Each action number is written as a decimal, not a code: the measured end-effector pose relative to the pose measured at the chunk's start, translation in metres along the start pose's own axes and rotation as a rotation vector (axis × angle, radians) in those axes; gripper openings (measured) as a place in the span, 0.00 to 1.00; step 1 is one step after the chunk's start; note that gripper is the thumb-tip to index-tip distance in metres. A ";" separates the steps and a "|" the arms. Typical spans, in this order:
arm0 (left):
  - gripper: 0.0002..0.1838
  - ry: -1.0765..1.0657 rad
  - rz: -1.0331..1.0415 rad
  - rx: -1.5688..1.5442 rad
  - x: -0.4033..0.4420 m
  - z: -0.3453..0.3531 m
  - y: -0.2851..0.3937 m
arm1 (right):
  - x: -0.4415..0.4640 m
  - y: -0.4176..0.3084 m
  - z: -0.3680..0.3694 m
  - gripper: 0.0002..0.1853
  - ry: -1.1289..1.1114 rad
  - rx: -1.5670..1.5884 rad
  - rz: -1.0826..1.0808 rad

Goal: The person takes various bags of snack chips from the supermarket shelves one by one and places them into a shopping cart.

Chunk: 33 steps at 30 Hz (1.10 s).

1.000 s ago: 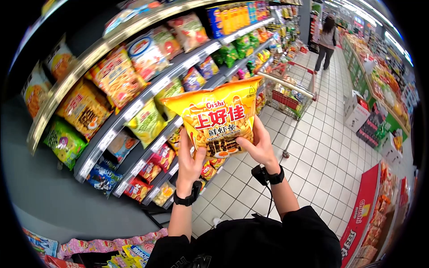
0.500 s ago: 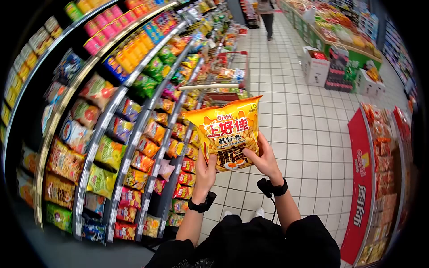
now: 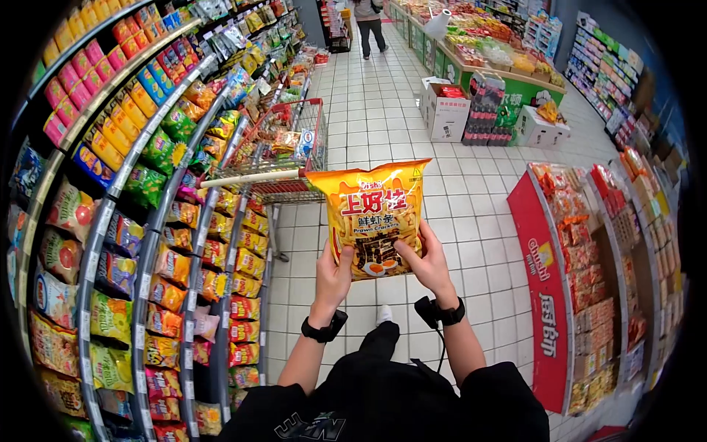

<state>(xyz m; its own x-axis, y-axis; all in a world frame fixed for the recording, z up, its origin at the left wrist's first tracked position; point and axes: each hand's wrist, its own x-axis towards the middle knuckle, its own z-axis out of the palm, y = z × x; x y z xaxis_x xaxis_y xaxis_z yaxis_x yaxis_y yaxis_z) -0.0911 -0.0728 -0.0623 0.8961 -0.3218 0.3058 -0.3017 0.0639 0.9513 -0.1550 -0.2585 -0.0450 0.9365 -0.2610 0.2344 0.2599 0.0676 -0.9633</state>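
Yellow, shiny foil, that's the snack bag [image 3: 374, 210] I've got between my hands, printed side facing me. Reads "Oishi" up top (glare's eating the O a bit), then big red 上好佳, 鲜虾条 and "Prawn Crackers" under that. Tiny warning triangle in the top corner on my right-hand side.

Grip's two-handed: left hand [image 3: 333, 274] on one lower side, right hand [image 3: 428, 259] on the other, each pinching the bag with the thumb flat on the front. Most of my other fingers are tucked behind, so can't tell how they're spaced. Most of the bag pokes up past my thumbs.

Beyond my left fingers there's a shopping cart [image 3: 254, 178], with snack shelves [image 3: 140, 324] further left. Off past my right fingers, a red display panel [image 3: 535, 276] says "Chushi" above bigger Chinese lettering. Way out ahead of my fingertips, a person [image 3: 368, 28] in dark trousers.
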 end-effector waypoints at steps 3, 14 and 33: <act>0.27 0.041 -0.034 -0.033 0.043 0.016 -0.031 | 0.048 0.009 -0.020 0.32 -0.025 -0.054 0.046; 0.26 0.084 -0.145 -0.056 0.171 0.084 -0.084 | 0.163 0.065 -0.143 0.36 -0.257 -0.272 0.326; 0.27 0.179 -0.254 0.094 0.417 0.242 -0.164 | 0.465 0.138 -0.314 0.41 -0.418 0.106 0.341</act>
<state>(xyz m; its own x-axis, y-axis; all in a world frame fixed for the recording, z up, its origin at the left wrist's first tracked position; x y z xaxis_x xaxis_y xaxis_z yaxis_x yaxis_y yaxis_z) 0.2536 -0.4458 -0.1001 0.9871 -0.1447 0.0688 -0.0820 -0.0873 0.9928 0.2420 -0.6728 -0.1103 0.9800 0.1958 -0.0356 -0.0723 0.1833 -0.9804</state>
